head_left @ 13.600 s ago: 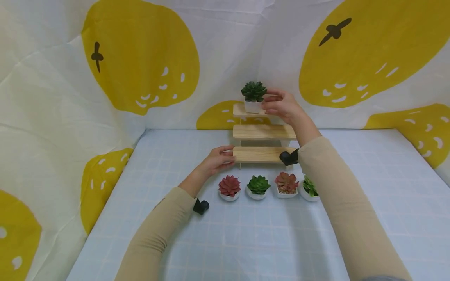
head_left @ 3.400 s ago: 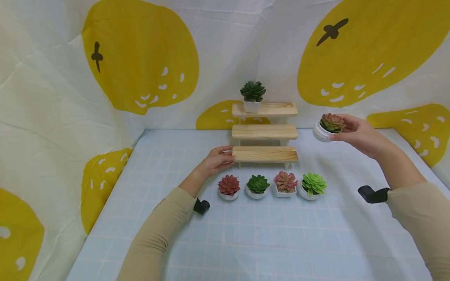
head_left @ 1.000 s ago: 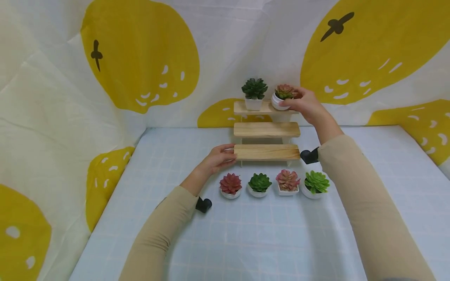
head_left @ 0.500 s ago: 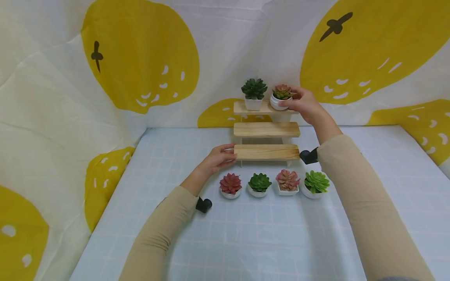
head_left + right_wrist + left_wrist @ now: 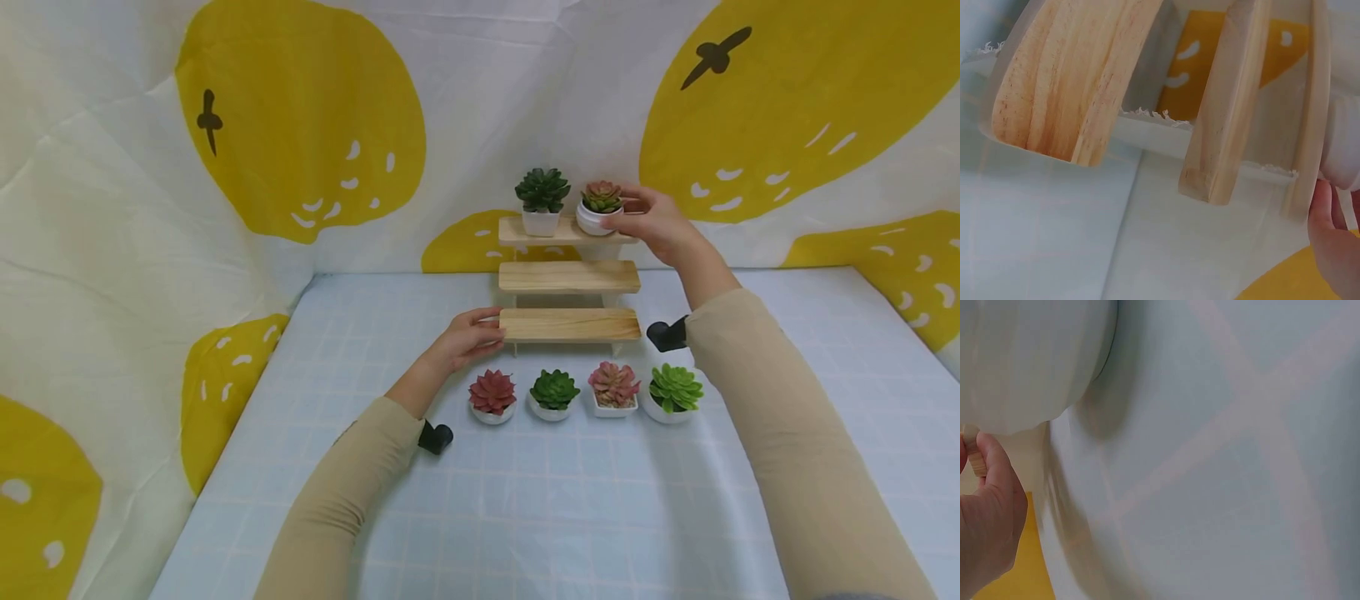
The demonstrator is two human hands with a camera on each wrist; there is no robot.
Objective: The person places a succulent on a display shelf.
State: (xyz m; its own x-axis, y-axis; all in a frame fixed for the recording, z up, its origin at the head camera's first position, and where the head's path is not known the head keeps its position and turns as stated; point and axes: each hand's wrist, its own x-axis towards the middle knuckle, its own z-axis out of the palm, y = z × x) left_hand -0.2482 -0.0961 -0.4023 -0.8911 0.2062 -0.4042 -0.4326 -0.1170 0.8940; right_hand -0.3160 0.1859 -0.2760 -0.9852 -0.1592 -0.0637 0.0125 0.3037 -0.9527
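Note:
My right hand has its thumb and fingers about the round white pot of a reddish-green succulent, which stands on the top tier of a wooden three-step display stand. In the right wrist view the thumb lies against the pot's lower edge. My left hand pinches the left end of the lowest tier; the left wrist view shows the wood end between thumb and finger. Left of the reddish-green plant, a dark green succulent in a square white pot shares the top tier.
In front of the stand, a row holds a red succulent, a green one, a pink one and a bright green one, all in white pots. A light blue checked cloth covers the table. A lemon-print curtain hangs behind.
The right hand has carried the reddish-green succulent from the right onto the top tier. Over the last half second the pot stays put while the hand shifts slightly right. The left hand keeps its place.

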